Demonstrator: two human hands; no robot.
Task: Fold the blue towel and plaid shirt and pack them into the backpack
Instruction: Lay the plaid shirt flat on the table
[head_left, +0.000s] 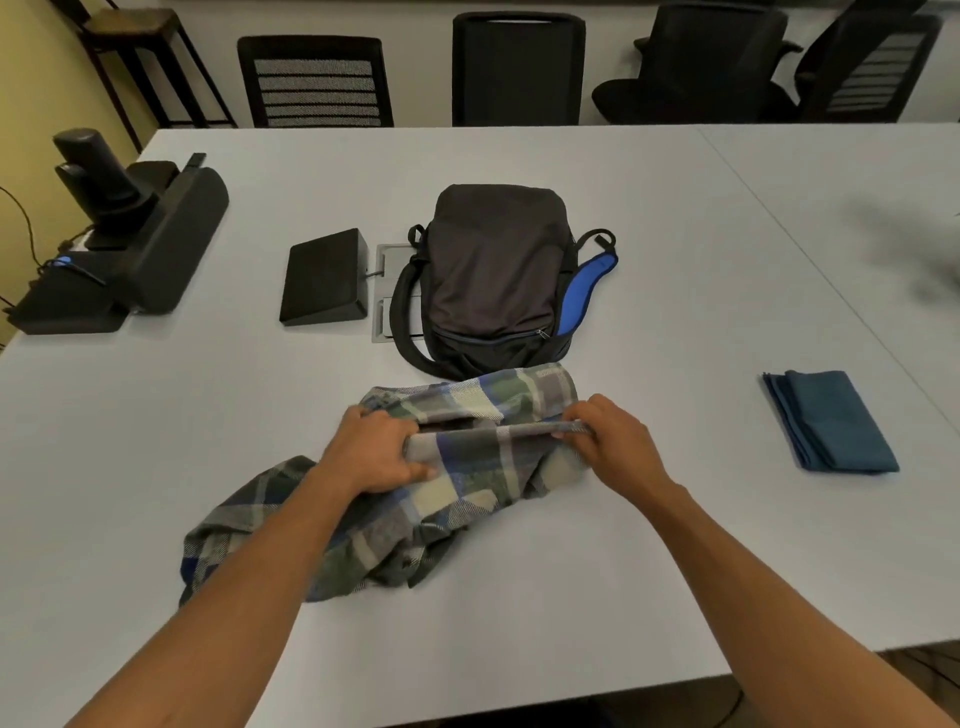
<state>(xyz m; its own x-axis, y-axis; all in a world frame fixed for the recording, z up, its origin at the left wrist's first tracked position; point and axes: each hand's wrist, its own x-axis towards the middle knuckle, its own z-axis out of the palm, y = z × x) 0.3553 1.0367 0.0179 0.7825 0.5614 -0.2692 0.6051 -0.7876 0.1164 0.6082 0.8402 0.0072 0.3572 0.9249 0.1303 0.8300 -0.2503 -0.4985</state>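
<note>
The plaid shirt (457, 467) lies rumpled on the table in front of me, part of it trailing toward the near left. My left hand (376, 449) grips a raised fold of the shirt at its left end. My right hand (602, 434) pinches the same fold at its right end. Just behind the shirt lies the dark backpack (493, 270) with blue padding showing on its right side; its zippers look closed. The blue towel (831, 421) lies folded into a rectangle at the right of the table, away from both hands.
The grey table (649, 545) carries a black wedge-shaped box (323, 278) left of the backpack and a black device with a camera (119, 234) at the far left. Several black chairs (519, 67) line the far edge. The table's near edge runs at the lower right.
</note>
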